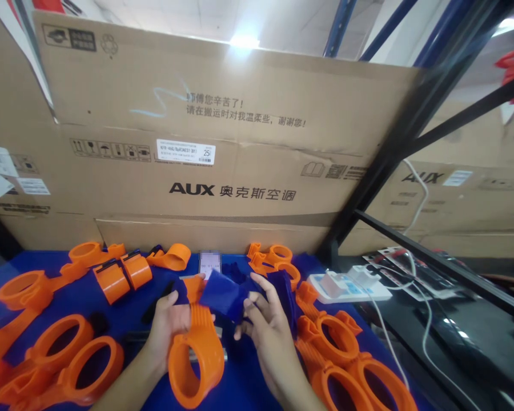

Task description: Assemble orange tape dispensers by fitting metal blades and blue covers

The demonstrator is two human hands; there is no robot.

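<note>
- Gripping an orange ring by its ribbed neck, the left hand is closed round the part. The hoop hangs toward the camera, and the long axis runs from near to far, tilted slightly left at the top.
- The right hand sits just beside it, fingers half curled, with fingertips on the right edge of a blue piece. Whether they pinch it or only touch it cannot be told.
- The blue piece lies at the far end of the neck, between the two hands and just beyond both thumbs. The right hand is the nearer one to its free edge.
- More orange rings lie in loose heaps on the blue table, one heap on the left and one on the right.
- A white power strip rests past the right heap, its cable trailing toward the camera.
- A large cardboard box stands behind the table.
</note>
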